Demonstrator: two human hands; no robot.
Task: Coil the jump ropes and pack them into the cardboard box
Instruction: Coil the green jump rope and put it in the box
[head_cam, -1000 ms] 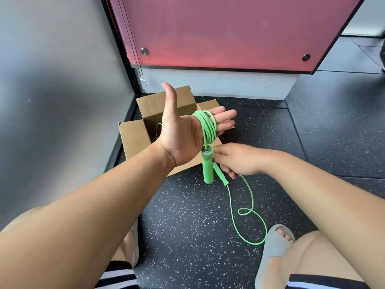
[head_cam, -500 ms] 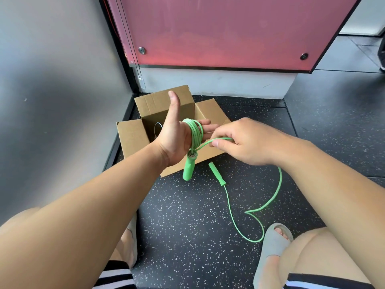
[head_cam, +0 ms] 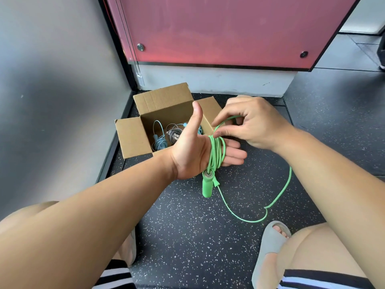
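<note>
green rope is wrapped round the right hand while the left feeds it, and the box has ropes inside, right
Not quite. The head view shows the green rope wrapped round the left hand while the right hand feeds it. The cardboard box does have coiled ropes inside.

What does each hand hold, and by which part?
Right hand pinches the green jump rope by its cord; left hand carries the coil around its straight fingers.
</note>
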